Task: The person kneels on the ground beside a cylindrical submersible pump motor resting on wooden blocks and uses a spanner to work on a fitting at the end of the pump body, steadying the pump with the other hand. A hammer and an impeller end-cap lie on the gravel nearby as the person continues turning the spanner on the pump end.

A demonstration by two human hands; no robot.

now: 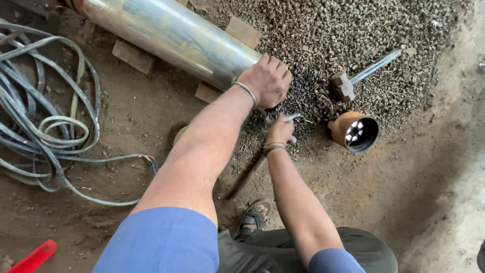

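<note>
— Bare dirt ground (151,116) runs across the lower part, with a gravel heap (353,30) spreading over the upper right. What lies on it?

— A long steel pipe (172,33) slants down from the upper left, propped on wooden blocks (132,55). Its near end sits at the edge of the gravel.

— And the hands?

— The left hand (267,80), a metal bangle on its wrist, is curled over the pipe's near end, fingers bent around the rim and pressed against it. The right hand (279,130) is just below it, closed in a fist on a thin metal tool (292,117) whose tip sticks out toward the upper right.

— Anything close by?

— A hammer (348,83) lies on the gravel to the right, handle pointing up and away. Just below it sits a rusty round fitting (355,131) with vanes inside, its open mouth facing the lower right.

— Farther off?

— Grey cable (45,121) lies coiled at the left, a red piece (33,257) at the bottom left corner, and a sandalled foot (254,217) shows between the arms.
</note>
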